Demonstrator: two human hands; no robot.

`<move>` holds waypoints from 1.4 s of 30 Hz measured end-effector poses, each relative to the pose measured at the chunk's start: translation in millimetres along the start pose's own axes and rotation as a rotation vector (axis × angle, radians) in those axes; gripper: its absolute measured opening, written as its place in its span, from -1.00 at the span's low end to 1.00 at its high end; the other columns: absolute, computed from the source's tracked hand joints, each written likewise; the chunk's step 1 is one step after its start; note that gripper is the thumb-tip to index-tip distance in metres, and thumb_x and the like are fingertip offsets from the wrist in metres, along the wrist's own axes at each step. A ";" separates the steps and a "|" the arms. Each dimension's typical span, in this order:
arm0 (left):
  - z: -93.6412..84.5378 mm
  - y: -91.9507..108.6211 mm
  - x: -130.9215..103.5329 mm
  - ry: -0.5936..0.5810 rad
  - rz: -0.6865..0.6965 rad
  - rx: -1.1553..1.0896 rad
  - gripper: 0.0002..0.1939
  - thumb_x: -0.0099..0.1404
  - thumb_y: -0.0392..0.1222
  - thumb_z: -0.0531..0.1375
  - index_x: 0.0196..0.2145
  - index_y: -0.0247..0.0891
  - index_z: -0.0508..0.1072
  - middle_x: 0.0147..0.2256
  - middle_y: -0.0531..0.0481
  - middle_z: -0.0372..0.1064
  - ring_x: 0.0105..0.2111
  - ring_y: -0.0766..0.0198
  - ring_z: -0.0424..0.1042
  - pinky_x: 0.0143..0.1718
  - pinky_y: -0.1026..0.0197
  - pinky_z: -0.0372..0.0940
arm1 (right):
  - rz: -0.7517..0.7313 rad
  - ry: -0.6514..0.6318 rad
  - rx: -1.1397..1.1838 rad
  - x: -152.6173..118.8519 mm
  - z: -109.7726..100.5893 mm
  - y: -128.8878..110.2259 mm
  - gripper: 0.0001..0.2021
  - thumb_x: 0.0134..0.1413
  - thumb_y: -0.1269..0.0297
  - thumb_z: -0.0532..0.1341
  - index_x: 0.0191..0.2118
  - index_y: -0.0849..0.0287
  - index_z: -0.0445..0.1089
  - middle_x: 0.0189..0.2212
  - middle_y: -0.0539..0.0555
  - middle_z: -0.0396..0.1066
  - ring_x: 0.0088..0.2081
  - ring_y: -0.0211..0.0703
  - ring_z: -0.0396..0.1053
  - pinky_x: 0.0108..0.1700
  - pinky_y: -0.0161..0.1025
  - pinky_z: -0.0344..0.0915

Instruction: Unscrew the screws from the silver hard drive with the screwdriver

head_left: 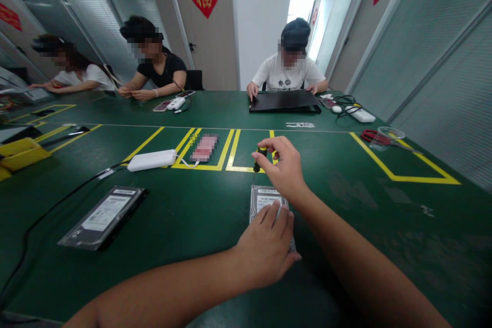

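Note:
My right hand (282, 169) pinches the black and yellow handle of a small screwdriver (257, 166) between thumb and fingers. The screwdriver stands nearly upright, its thin shaft reaching down to the far left corner of a hard drive (255, 199). Whether the tip sits in a screw is too small to tell. Across the middle of that drive lies my left hand (267, 246), gripping it against the green table (184, 236), thumb at the near right edge. Much of the drive's label is hidden under those fingers. To the left rests a second hard drive (103, 218) in a clear bag.
A white power bank (151, 160) is cabled to a phone (205, 147) within yellow tape. Red-handled scissors (374, 137) lie by a clear plastic cup (390, 134). At the far side a person handles a black panel (284, 102); two other people sit farther left.

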State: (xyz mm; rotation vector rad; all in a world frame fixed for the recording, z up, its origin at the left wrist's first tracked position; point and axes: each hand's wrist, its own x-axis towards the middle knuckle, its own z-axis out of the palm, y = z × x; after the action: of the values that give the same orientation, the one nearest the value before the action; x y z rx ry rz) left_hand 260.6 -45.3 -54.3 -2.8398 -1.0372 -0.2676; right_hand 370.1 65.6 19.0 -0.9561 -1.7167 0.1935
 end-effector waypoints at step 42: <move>0.8 -0.6 0.3 0.006 0.002 0.006 -0.25 0.48 0.23 -0.07 0.31 -0.50 0.18 0.29 -0.36 0.17 0.31 -0.21 0.09 0.31 -0.11 -0.04 | -0.032 -0.014 0.020 -2.2 4.7 1.5 -0.85 0.13 0.33 0.26 -0.15 0.10 0.46 -0.21 0.08 0.48 -0.21 -0.09 0.39 -0.22 -0.13 0.29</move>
State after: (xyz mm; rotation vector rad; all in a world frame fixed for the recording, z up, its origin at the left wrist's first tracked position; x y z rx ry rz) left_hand 260.6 -44.6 -54.9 -2.8328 -1.0321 -0.2725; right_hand 366.9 66.7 14.8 -0.9138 -1.7384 0.1967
